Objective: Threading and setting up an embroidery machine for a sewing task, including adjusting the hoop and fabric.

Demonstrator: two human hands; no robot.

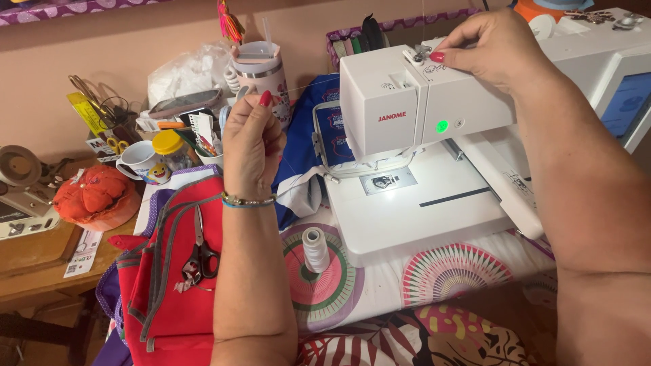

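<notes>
A large white plastic embroidery machine (pixel 434 135) with a lit green button stands on a table covered by a patterned cloth (pixel 380 298) of pink, green and white pinwheel discs. Under its needle sits a white hoop (pixel 325 146) clamped over royal-blue fabric (pixel 305 146) bearing round patches. To the left of that lies a red fabric bag (pixel 180 298) with grey trim, and on it rests a pair of black-handled steel scissors (pixel 199 254).

The right hand (pixel 485 47) lies on top of the machine head, its fingers drawn together, with the red-nailed fingertips pressed at the thread guide there. The left hand (pixel 252 146) is raised in front of the blue fabric (a beaded bracelet sits on its wrist), thumb and fingers pinched shut on a fine pale thread (pixel 305 87) that runs taut from it across to the machine.

A white cone-shaped thread spool (pixel 315 249) stands upright on the cloth, just in front of the machine bed. Farther left, a round orange pincushion (pixel 95 196) sits on a wooden side table (pixel 41 261), and a white mug (pixel 142 163) with a yellow smiling face stands behind it.
</notes>
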